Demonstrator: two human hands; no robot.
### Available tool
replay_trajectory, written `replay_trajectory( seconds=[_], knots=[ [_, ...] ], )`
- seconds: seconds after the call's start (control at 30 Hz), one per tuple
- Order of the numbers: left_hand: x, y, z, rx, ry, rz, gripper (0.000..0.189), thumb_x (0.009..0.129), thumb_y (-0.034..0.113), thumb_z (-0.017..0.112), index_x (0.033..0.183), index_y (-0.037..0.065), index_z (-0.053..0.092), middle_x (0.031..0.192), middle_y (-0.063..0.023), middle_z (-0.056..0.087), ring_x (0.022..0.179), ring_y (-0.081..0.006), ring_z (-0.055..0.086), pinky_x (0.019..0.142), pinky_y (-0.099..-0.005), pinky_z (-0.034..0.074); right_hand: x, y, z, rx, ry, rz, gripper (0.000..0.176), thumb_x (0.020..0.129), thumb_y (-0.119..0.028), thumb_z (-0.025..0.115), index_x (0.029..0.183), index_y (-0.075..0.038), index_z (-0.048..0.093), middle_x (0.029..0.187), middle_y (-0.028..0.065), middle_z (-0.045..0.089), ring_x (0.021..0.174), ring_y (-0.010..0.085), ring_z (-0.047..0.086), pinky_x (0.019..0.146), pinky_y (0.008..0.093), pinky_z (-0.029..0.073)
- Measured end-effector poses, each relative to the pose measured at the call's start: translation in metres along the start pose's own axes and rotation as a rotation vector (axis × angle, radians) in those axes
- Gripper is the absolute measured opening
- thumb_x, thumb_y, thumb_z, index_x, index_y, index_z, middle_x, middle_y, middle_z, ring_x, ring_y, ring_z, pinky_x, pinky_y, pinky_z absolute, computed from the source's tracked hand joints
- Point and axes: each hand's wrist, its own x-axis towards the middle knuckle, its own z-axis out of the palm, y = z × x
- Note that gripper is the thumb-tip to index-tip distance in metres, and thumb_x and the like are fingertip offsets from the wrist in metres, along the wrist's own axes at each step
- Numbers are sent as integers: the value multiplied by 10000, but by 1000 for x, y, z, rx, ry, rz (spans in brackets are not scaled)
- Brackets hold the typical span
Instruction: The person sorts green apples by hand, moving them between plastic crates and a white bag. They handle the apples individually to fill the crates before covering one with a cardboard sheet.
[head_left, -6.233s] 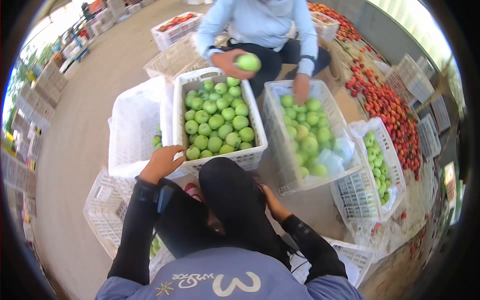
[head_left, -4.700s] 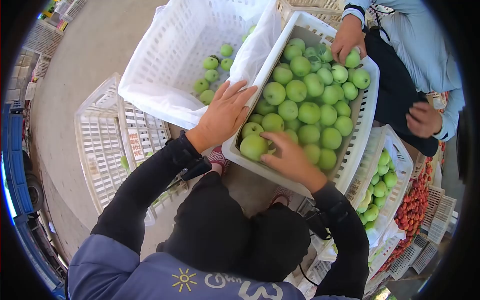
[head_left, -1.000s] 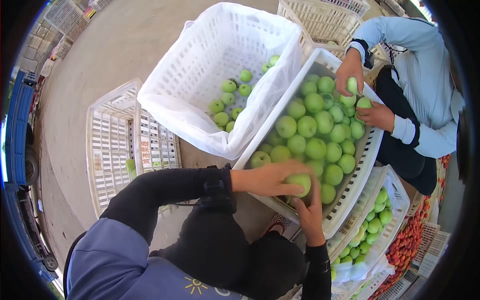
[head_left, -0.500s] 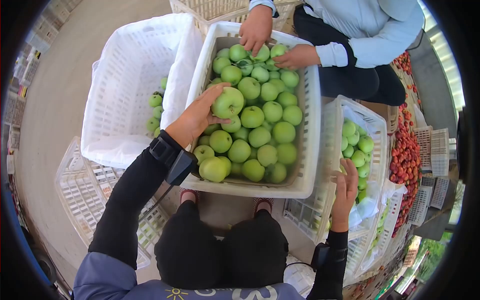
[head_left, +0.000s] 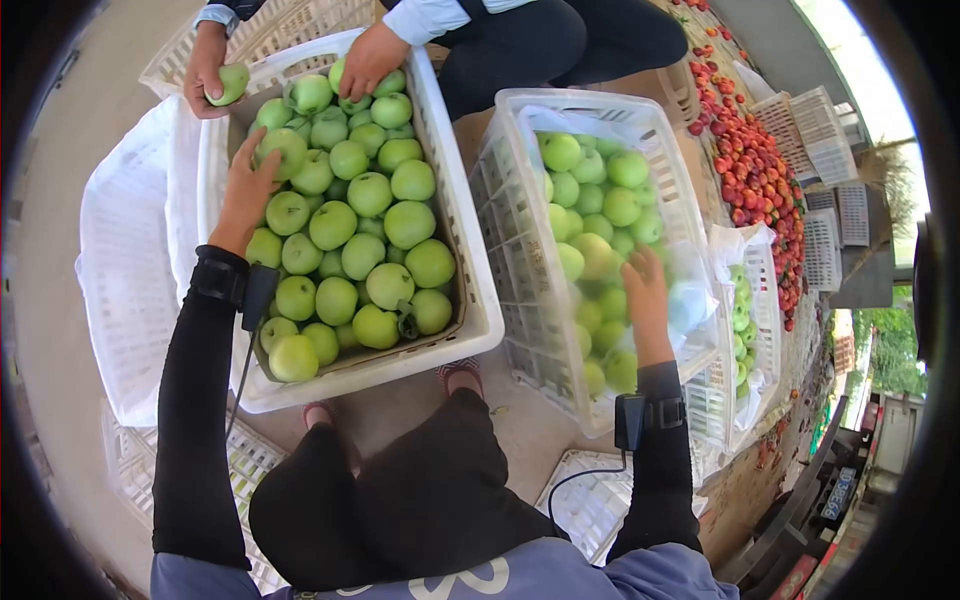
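Note:
My left hand [head_left: 246, 195] is closed around a green apple [head_left: 287, 150] at the left side of the large white crate [head_left: 482, 300], which is filled with green apples. My right hand [head_left: 645, 302] hovers over the right-hand crate [head_left: 500, 215], its fingers apart and nothing visible in them. Below and beside those fingers lie green apples [head_left: 622, 207], with clear plastic film [head_left: 690, 310] near the crate's right side. A yellowish-green apple [head_left: 597, 257], slightly blurred, is just left of my right fingertips.
A co-worker's hand holds a green apple [head_left: 228, 84] at the big crate's far left corner; their other hand [head_left: 374, 60] touches apples. A white lined crate [head_left: 130, 270] stands left. Red fruit [head_left: 750, 170] is heaped at right, beyond another apple crate [head_left: 765, 350].
The view has turned right. My right hand has moved from beside the right-hand crate's edge to over its apples. My left hand is still on an apple, now lower against the others.

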Motion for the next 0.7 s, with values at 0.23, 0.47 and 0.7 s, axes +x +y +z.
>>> replay_trajectory(
  seconds=[0.23, 0.47, 0.7],
  knots=[
    [-86, 3, -45, 134, -282, 26, 464, 936, 161, 596, 1378, 78, 477, 1126, -148, 630, 983, -185, 597, 848, -311, 492, 27, -13, 32, -662, -298, -435, 816, 615, -38, 767, 1369, -83, 459, 1311, 200, 519, 1154, 403, 526, 981, 454, 433],
    [-195, 44, -41, 547, -729, 279, 413, 902, 182, 613, 1290, 57, 546, 1298, -164, 568, 1212, -360, 513, 1027, -425, 409, 1, -47, 18, -207, -5, -329, 698, 743, -102, 754, 1362, -21, 441, 1302, 136, 530, 1162, 287, 544, 994, 386, 438],
    [-177, 68, -27, 309, -639, 220, 504, 851, 82, 639, 1340, 74, 517, 1344, -143, 546, 1242, -305, 517, 1014, -400, 429, -44, -110, 51, 917, -357, 81, 539, 948, -361, 578, 1361, -48, 431, 1221, 126, 583, 1014, 242, 617, 807, 323, 520]
  ],
)
